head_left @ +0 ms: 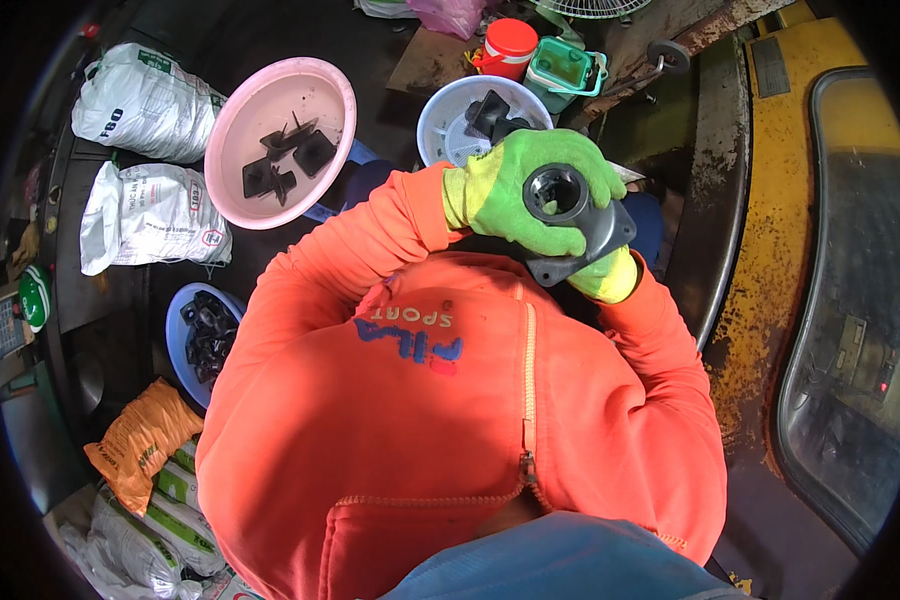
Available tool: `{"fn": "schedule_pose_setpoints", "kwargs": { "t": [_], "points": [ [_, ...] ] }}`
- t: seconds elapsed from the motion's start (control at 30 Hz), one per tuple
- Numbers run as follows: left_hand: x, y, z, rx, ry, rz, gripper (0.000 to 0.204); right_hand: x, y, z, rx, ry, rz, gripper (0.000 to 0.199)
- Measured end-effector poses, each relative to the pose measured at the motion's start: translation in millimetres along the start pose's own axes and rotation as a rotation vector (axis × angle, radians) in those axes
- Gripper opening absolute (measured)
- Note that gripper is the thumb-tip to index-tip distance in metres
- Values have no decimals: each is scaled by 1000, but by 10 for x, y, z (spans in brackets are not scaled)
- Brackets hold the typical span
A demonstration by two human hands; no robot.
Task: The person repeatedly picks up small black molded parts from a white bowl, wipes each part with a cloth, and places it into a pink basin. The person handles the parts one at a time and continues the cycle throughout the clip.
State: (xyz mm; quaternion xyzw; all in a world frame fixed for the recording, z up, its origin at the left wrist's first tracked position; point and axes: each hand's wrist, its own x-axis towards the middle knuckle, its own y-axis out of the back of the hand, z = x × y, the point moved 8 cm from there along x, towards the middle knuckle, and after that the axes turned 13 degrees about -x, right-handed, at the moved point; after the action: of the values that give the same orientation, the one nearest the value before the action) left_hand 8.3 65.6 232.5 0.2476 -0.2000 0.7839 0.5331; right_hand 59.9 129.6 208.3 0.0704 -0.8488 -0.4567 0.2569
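Observation:
I hold a dark grey metal part (592,225) with a round threaded socket in front of my chest. My left hand (515,190), in a green and yellow glove, wraps over its top and round socket. My right hand (607,277) is mostly hidden beneath the part; only a bit of its yellow-green glove shows under the flat flange. Both orange sleeves meet at the part.
A pink basin (245,190) with a few black parts sits at upper left. A white-blue basin (438,125) with black pieces stands behind my hands, a blue bowl (174,335) of black parts at left. White sacks (145,100), an orange bag (140,435), a red-lidded jar (508,47) and a yellow machine (800,200) surround me.

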Motion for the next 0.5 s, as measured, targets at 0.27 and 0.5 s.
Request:
{"fn": "schedule_pose_setpoints", "kwargs": {
  "t": [0.27,0.5],
  "points": [
    [21,56,-247,-321,233,-37,41,-197,-384,515,869,-404,120,58],
    [-90,169,-107,255,40,429,47,-181,-417,678,811,-499,362,56]
  ]
}}
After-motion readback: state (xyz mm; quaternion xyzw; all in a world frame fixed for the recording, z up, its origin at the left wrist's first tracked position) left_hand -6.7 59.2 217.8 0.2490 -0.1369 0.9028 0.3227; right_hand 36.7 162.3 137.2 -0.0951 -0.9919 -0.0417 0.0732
